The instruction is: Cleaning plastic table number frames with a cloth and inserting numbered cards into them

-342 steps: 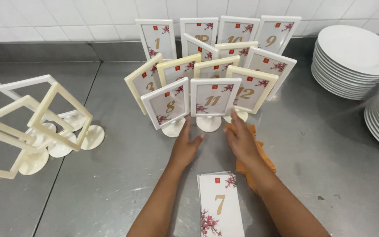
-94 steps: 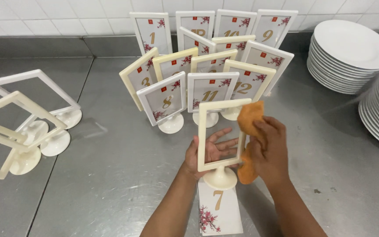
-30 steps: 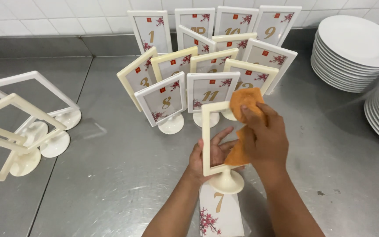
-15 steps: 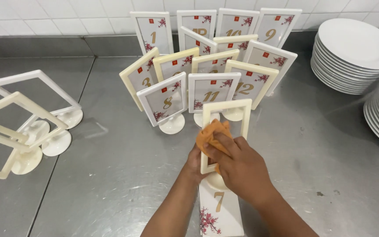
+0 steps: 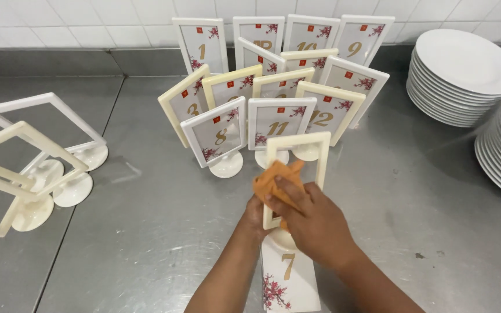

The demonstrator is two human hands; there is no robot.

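Observation:
An empty cream frame stand (image 5: 322, 155) is upright on the steel counter in front of me. My right hand (image 5: 314, 223) presses an orange cloth (image 5: 273, 181) against the frame's left side and front. My left hand (image 5: 254, 211) is mostly hidden behind the right hand and grips the frame low on its left edge. A loose white card (image 5: 288, 281) with a gold number and red blossoms lies flat just below the frame's base.
Several framed number cards (image 5: 273, 119) stand in rows behind. Empty frame stands (image 5: 36, 168) cluster at the left. Two stacks of white plates (image 5: 465, 75) sit at the right, and a tiled wall (image 5: 88, 17) runs along the back.
My right hand has slid the cloth from the frame's right side and top across to its left side, lower down. The left hand keeps its grip on the frame.

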